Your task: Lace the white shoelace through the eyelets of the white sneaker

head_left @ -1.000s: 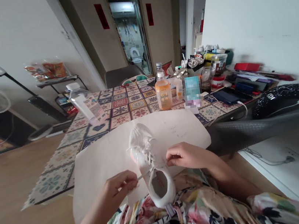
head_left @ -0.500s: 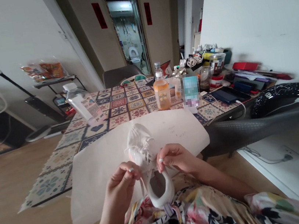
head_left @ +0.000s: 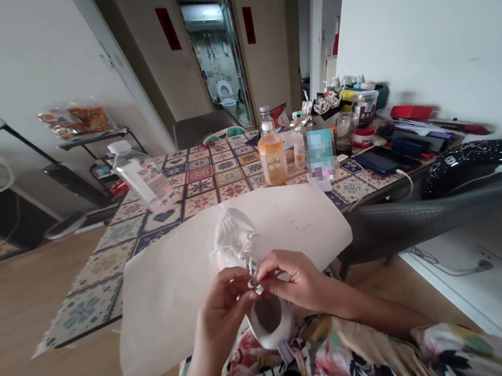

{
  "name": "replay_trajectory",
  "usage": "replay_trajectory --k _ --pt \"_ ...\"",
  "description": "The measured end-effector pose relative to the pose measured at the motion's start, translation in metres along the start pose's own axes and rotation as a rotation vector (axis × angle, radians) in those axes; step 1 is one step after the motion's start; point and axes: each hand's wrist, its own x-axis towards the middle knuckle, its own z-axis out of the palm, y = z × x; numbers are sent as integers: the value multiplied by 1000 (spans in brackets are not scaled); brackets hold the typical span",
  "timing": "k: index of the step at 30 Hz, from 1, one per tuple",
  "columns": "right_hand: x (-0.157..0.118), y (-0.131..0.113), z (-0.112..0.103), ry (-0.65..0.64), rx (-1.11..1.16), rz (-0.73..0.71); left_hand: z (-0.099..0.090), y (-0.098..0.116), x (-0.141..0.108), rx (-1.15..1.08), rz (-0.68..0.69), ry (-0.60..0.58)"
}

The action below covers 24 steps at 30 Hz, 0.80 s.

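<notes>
A white sneaker (head_left: 235,234) points away from me, its heel against my lap and its toe over a large white paper sheet (head_left: 169,305). My left hand (head_left: 227,300) and my right hand (head_left: 289,276) meet above the tongue, just in front of the shoe's opening. Both are closed, fingertips pinching the white shoelace (head_left: 259,288) between them. Most of the lace there is hidden by the fingers. More lace crosses the front of the shoe.
The paper overhangs a table with a patterned tablecloth (head_left: 200,173). On it stand a large clear bottle (head_left: 142,178), an orange drink bottle (head_left: 273,159) and a tablet (head_left: 378,159) with a cable. A grey chair (head_left: 404,216) is at the right.
My hands were apart on either side of the shoe's opening. They have come together over the tongue, fingertips touching at the lace. The shoe has stayed in about the same place.
</notes>
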Motion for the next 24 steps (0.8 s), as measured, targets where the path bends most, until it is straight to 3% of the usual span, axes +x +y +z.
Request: replay_trajectory --k 2,5,8,13,16,19,24 --pt "-1 -3 -1 -24 -12 9 2 0 0 54 -16 31" --pt "0 -5 -3 -37 18 31 4 0 -2 151 89 75" --pt "0 -3 -1 10 62 48 3 0 -2 189 174 43" --pt "-5 6 6 132 173 170 3 -2 0 227 185 4" --pt "-4 6 4 120 48 48 4 -2 -2 197 186 26" --pt "-1 1 -2 2 -156 -139 5 -1 -3 158 167 53" --pt "2 -2 -5 -40 -323 -134 5 2 -2 184 153 70"
